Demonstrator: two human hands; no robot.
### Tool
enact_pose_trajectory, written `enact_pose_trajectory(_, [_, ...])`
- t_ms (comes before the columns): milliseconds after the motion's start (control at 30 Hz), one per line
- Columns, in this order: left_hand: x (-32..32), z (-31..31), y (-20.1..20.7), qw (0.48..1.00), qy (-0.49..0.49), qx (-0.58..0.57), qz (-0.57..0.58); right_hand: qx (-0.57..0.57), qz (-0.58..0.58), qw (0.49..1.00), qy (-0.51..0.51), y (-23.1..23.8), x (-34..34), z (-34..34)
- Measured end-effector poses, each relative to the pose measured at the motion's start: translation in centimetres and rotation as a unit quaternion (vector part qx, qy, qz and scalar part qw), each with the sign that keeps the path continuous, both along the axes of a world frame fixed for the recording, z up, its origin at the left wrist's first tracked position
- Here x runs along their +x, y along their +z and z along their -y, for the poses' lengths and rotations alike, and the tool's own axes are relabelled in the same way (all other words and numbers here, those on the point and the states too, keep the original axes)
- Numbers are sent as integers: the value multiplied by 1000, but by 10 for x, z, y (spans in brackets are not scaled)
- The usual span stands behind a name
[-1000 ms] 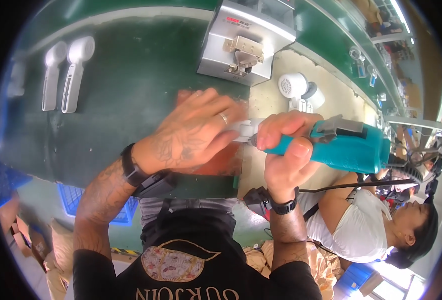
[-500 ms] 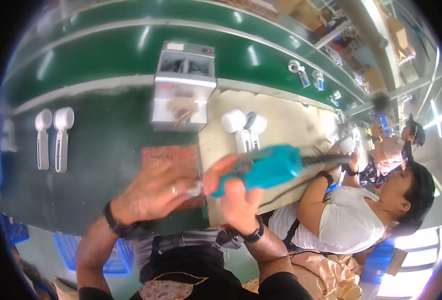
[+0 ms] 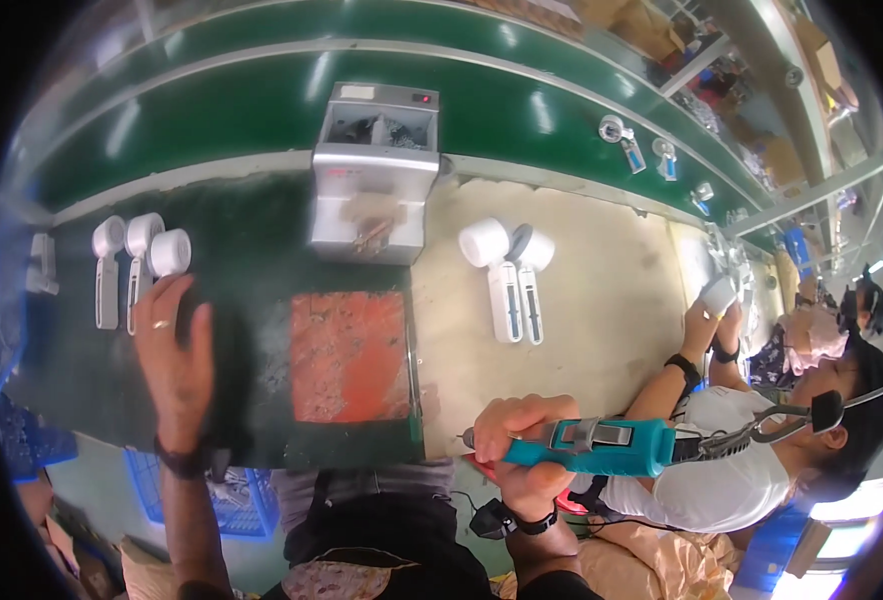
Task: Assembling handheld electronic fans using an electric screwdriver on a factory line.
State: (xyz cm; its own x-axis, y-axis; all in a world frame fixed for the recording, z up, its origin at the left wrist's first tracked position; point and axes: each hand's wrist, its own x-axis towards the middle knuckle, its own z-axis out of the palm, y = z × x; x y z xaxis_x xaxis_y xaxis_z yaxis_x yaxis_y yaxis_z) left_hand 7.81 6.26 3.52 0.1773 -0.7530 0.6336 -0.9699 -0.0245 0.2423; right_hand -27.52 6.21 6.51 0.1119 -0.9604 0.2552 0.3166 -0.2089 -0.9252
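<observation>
Teal plastic sheathes the electric screwdriver (image 3: 597, 447), which lies to the right of the red mat (image 3: 350, 358) and nearer the wearer; the right hand (image 3: 527, 455) is curled firmly round its front part, bit pointing left. Below the mat and to its left, a blue crate (image 3: 144, 490) shows under the table edge. Farther left of the mat, the left hand (image 3: 174, 360) has its thumb spread from its fingers, which cover the handle of the rightmost of three round-headed white handheld housings (image 3: 170, 253) — whether they grip it, I cannot tell. Two matching housings (image 3: 505, 300) lie right of the mat on a beige sheet (image 3: 602, 330). Well right of it, a co-worker (image 3: 702, 430) holds a white part (image 3: 719, 293). Beyond the mat stands a silver screw feeder (image 3: 372, 180).
</observation>
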Motion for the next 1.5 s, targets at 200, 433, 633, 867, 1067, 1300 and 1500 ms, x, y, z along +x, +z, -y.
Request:
enact_pose_trajectory(200, [-139, 101, -6, 927, -324, 137, -132, -10, -50, 999, 11, -4, 3, -1])
enact_pose_trajectory(433, [-232, 161, -45, 908, -372, 175, -79, 24, -12, 999, 27, -8, -2, -22])
enact_pose_trajectory(633, [-224, 151, -36, 910, -363, 164, -112, 21, -71, 997, 11, -9, -9, -18])
enact_pose_trajectory(867, [-162, 94, 13, 867, -478, 62, -126, 11, -106, 993, -59, -16, -4, 8])
enact_pose_trajectory(1067, [-116, 53, 9, 920, -355, 157, -54, 30, -85, 994, -60, -8, 11, 14])
enact_pose_trajectory(1300, [-100, 47, -12, 902, -361, 162, -175, 25, -91, 994, -46, 3, 38, 22])
enact_pose_trajectory(1500, [-94, 56, -8, 875, -382, 212, -208, 21, -80, 995, -53, 16, 47, 36])
